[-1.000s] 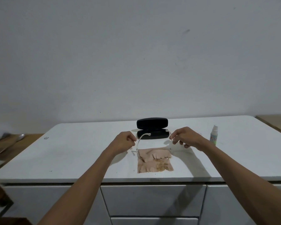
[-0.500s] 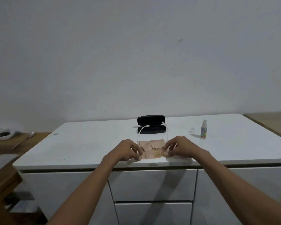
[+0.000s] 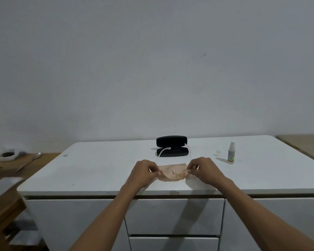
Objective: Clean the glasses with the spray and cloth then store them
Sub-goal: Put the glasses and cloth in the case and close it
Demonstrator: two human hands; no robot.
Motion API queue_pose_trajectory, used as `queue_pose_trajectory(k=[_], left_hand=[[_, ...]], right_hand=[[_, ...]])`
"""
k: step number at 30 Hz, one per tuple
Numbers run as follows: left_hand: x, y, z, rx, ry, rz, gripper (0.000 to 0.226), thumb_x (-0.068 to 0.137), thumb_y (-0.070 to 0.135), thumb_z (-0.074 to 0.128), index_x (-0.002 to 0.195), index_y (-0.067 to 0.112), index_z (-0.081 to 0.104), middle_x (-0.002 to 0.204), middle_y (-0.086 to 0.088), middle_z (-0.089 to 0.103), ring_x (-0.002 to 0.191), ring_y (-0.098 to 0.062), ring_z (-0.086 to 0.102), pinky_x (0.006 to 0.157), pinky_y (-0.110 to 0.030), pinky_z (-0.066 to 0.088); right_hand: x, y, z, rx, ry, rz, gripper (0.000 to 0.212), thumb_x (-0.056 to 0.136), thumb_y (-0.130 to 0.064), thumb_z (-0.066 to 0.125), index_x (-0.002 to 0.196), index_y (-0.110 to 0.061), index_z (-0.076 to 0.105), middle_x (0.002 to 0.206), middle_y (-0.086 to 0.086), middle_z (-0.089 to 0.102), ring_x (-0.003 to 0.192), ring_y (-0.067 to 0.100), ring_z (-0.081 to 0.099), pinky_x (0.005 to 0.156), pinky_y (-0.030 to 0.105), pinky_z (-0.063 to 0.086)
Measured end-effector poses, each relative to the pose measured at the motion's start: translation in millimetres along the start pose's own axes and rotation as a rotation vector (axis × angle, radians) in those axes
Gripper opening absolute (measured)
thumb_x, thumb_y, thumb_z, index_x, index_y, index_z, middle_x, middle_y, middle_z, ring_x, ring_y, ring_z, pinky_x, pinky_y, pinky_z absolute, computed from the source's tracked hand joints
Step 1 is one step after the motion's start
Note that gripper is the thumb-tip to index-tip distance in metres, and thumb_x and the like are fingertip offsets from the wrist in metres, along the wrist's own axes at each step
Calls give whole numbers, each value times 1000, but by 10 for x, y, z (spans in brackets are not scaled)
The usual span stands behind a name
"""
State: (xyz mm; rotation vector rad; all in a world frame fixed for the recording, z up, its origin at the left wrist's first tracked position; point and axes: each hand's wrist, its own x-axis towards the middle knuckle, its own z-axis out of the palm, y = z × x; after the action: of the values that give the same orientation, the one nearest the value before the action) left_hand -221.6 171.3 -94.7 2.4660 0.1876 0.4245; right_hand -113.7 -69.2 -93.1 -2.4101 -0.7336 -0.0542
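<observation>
My glasses (image 3: 173,156) have a clear, nearly see-through frame and sit low over the peach-coloured cloth (image 3: 172,173) at the near middle of the white desk (image 3: 98,169). Their two thin temple arms reach away from me toward the case, curved ends up. I hold them at both front corners: my left hand (image 3: 143,172) has its fingertips pressed together on the left corner, and my right hand (image 3: 203,170) pinches the right corner the same way — both grips closed on the frame. Whether my fingers also catch the cloth edge, I cannot tell.

The cloth lies rumpled, with a yellowish pattern near its front edge.

Just behind the glasses stands a black hard case (image 3: 171,146), open, lid upright. To the right, well apart from my right hand, a small spray bottle (image 3: 231,153) stands upright (white nozzle, green label), with a small pale cap (image 3: 218,153) just beside it on the left.

White drawers (image 3: 174,216) sit below the desk edge — and a wooden surface (image 3: 16,165) to the far left holds a blurred white dish (image 3: 6,155).
</observation>
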Motion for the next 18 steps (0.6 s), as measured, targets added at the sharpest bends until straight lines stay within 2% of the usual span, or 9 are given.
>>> queue_pose_trajectory(k=[5,10,14,18], left_hand=[[90,3,108,-182,182,-131,11,79,15,78,70,22,79,67,10,72,62,-1,61,59,-11,44],[169,-38,233,-205,232,-237,15,81,23,75,67,24,77,67,9,73,69,-12,68,63,-28,53],[235,-37,281,-135,240,-265,16,84,26,72,69,23,76,72,9,73,71,-13,67,59,-23,45],[274,-49,322,-84,265,-309,24,87,34,72,68,19,72,69,8,69,69,-16,65,58,-24,40]], right_hand=[[140,-20,95,68,116,107,8,90,-26,73,87,-24,80,81,-8,70,76,8,63,59,23,42],[233,-24,235,83,177,236,10,88,-23,72,83,-23,81,86,-3,77,78,15,67,63,28,51],[278,-26,278,87,182,296,23,88,-36,74,74,-18,76,72,-5,71,69,14,64,58,27,45],[318,-24,284,61,181,356,29,86,-38,74,76,-12,76,71,1,72,69,21,67,61,30,49]])
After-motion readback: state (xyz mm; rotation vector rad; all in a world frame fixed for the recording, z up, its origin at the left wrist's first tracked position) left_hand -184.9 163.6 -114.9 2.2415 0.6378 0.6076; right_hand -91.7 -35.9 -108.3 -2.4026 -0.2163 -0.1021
